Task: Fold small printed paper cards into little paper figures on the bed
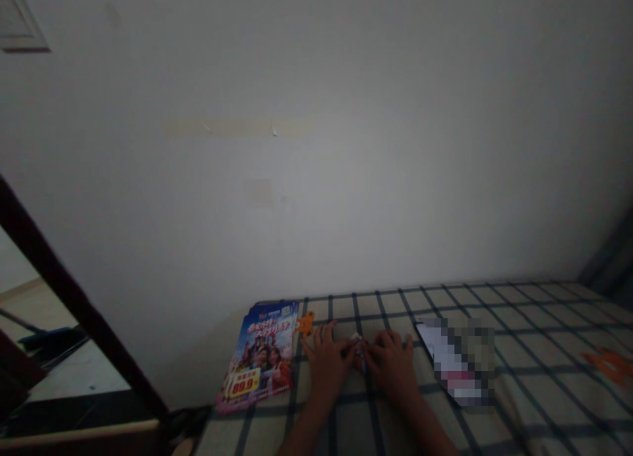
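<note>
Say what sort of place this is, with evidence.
Probably a room at home, perhaps a bedroom: a checked cloth is spread beside a pale wall, with leaflets on the cloth.

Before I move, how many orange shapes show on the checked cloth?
2: one orange shape beside the flyers, near the left hand; the other at far right, past the phone. Flyers may hide more.

Right of the flyers (264,350), our left hand (330,356) and right hand (391,362) pinch a small pale piece (357,339), a phone (449,362) farther right.
</note>
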Tool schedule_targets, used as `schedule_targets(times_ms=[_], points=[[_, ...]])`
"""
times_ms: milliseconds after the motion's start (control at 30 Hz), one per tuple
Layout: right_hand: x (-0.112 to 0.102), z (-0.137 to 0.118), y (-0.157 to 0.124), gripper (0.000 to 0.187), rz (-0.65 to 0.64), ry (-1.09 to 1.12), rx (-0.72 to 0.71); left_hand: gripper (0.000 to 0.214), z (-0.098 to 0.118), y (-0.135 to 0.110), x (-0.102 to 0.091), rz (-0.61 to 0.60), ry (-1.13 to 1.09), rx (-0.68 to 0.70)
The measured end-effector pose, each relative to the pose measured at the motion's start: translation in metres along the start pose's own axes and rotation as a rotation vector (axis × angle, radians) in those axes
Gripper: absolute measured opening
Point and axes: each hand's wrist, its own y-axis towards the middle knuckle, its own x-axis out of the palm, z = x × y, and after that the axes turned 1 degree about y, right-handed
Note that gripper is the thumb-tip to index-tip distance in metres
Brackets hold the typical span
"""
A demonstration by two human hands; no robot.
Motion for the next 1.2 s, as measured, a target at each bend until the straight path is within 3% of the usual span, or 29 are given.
schedule_targets(times_ms=[267, 1200], points=[[0.007, -0.001, 0.008, 0.028, 0.009, 0.025, 0.114, 0.031, 0.003, 0.002, -0.006, -0.056, -0.002, -0.031], [0.005, 0.001, 0.014, 0.022, 0.048, -0.004, 0.148, 0.029, 0.002, 0.004, 0.0, -0.077, 0.01, -0.044]])
